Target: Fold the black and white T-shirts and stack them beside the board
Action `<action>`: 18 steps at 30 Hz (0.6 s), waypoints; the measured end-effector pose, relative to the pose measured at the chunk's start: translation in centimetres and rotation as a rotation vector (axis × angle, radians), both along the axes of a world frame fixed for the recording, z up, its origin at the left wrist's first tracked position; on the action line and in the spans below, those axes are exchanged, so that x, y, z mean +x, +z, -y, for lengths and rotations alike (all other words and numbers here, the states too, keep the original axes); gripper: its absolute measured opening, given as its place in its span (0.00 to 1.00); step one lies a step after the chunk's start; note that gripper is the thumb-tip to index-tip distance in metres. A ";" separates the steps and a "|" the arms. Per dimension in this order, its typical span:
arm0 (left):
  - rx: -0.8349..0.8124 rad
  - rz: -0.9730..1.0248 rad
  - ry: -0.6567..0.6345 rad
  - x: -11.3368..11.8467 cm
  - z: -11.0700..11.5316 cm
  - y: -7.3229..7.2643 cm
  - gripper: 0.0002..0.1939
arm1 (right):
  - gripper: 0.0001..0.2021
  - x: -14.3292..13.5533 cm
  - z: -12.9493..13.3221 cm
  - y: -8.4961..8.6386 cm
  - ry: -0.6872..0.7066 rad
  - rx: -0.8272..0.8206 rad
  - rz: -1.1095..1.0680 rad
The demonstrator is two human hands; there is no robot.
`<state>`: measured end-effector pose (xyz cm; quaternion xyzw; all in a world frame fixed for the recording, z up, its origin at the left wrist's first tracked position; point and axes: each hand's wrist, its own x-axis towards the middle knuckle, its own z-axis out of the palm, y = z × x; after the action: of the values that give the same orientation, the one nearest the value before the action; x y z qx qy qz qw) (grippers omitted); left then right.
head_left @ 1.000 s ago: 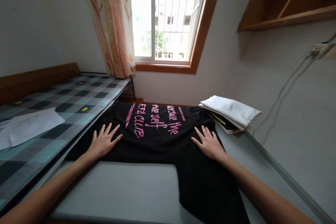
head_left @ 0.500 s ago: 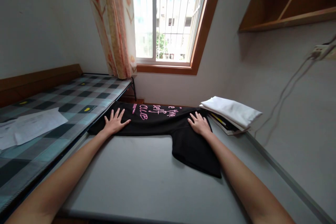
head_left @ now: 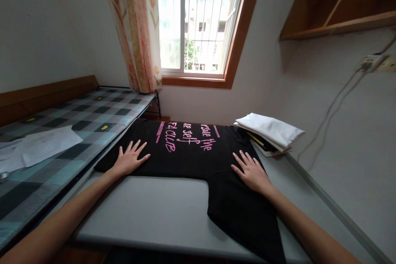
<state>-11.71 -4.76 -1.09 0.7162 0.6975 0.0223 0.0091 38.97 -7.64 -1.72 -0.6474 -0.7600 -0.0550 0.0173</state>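
Observation:
A black T-shirt (head_left: 185, 161) with pink lettering lies spread across a grey table (head_left: 148, 210). Its far part reaches the table's back edge, and one sleeve runs toward me, to the near edge on the right. My left hand (head_left: 131, 159) rests flat on the shirt's left part, fingers spread. On the right part, near the sleeve, my right hand (head_left: 250, 171) lies flat with its fingers stretched out. Neither hand grips the cloth.
A folded white cloth (head_left: 269, 126) sits on a small stack at the table's back right, against the wall. At left, a bed with a checked mattress (head_left: 77, 111) carries papers (head_left: 46, 144). A wooden shelf (head_left: 337, 24) hangs upper right; a curtain (head_left: 136, 29) hangs beside the window.
Both hands have slid toward me, and the shirt has come with them. More pink lettering shows, and the sleeve now extends to the near table edge.

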 end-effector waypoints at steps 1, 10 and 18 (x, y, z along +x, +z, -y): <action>0.012 0.004 0.024 0.0 0.2 0.0 0.36 | 0.34 0.1 0.3 0.0 -0.001 0.000 -0.009; 0.247 -0.215 0.328 -4.3 0.3 2.9 0.29 | 0.32 0.2 0.5 0.0 -0.004 0.014 -0.047; 0.203 -0.314 0.286 -6.0 -0.9 3.1 0.23 | 0.30 0.1 0.7 0.4 0.004 0.022 -0.053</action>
<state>-17.73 -3.88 1.98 0.6022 0.7788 -0.0182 -0.1747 39.06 -8.36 -1.32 -0.6468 -0.7599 -0.0462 0.0448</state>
